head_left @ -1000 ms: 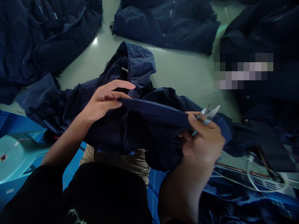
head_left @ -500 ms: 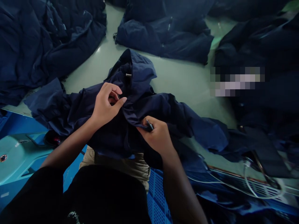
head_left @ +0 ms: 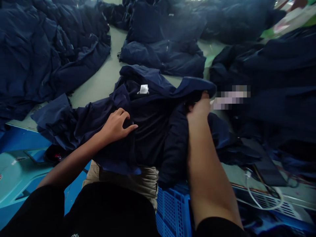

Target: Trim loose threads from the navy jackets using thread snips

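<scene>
My left hand (head_left: pixel 116 126) rests half open on a navy hooded jacket (head_left: pixel 150 131) spread across my lap, fingers curved on the cloth without pinching it. My right hand (head_left: pixel 199 110) is raised at the jacket's far edge, closed around a fold of the fabric, fingers partly hidden behind it. A white neck label (head_left: pixel 143 89) shows at the collar. Below are khaki trousers (head_left: pixel 123 174) and a blue plastic crate (head_left: pixel 172 210). Piles of navy jackets (head_left: pixel 163 59) lie on the pale green floor (head_left: pixel 98 82), with a black phone (head_left: pixel 268 171) and white cable (head_left: pixel 256 197) at right.
</scene>
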`<state>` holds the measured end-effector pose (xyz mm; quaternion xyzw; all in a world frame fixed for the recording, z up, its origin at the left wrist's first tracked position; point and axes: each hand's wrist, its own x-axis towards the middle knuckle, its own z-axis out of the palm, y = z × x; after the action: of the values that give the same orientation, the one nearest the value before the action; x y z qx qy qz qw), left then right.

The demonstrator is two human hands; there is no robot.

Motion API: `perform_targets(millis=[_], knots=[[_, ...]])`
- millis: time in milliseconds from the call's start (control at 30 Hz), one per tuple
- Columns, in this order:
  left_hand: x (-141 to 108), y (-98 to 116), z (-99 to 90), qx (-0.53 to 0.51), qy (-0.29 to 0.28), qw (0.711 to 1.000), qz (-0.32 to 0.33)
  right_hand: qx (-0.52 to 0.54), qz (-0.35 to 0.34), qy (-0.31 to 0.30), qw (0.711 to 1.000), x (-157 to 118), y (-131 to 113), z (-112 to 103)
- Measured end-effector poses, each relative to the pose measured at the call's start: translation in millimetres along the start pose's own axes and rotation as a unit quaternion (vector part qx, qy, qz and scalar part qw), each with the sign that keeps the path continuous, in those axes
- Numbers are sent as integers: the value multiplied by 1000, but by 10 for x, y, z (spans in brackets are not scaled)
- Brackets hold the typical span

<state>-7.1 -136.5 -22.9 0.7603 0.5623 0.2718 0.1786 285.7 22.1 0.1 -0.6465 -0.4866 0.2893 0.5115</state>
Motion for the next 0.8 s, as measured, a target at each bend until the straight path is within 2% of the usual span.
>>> perform_targets(millis=[67, 133, 233, 300, 367, 400, 433, 467, 500, 567, 633, 800], knots=[[9, -3, 24, 36, -14, 999, -6, -32, 3, 0, 999, -43, -16, 97], [25, -17, 47, 81, -29, 996, 6, -68, -15, -37, 997, -177, -51, 208], [63, -80, 67, 132, -42, 990, 32, -130, -86, -117, 981, -422, -185, 290], [102, -150, 59, 141, -45, 988, 43, -156, -138, -116, 971, -573, -310, 260], [156, -230, 34, 148, -50, 986, 56, -178, -189, -81, 962, -727, -413, 193], [189, -271, 19, 151, -54, 985, 64, -203, -238, -55, 948, -811, -442, 159], [229, -310, 5, 153, -58, 984, 73, -219, -277, -58, 934, -898, -450, 133], [276, -348, -7, 155, -61, 983, 82, -229, -304, -105, 919, -985, -438, 117], [329, -384, -15, 156, -65, 981, 90, -242, -321, -186, 897, -1067, -407, 113], [456, -448, -15, 159, -70, 979, 105, -254, -334, -288, 861, -1188, -301, 133], [604, -499, 2, 160, -75, 977, 121, -283, -326, -331, 839, -1221, -171, 171], [1008, -576, 79, 158, -93, 969, 165, -391, -257, -288, 835, -949, 47, 204]])
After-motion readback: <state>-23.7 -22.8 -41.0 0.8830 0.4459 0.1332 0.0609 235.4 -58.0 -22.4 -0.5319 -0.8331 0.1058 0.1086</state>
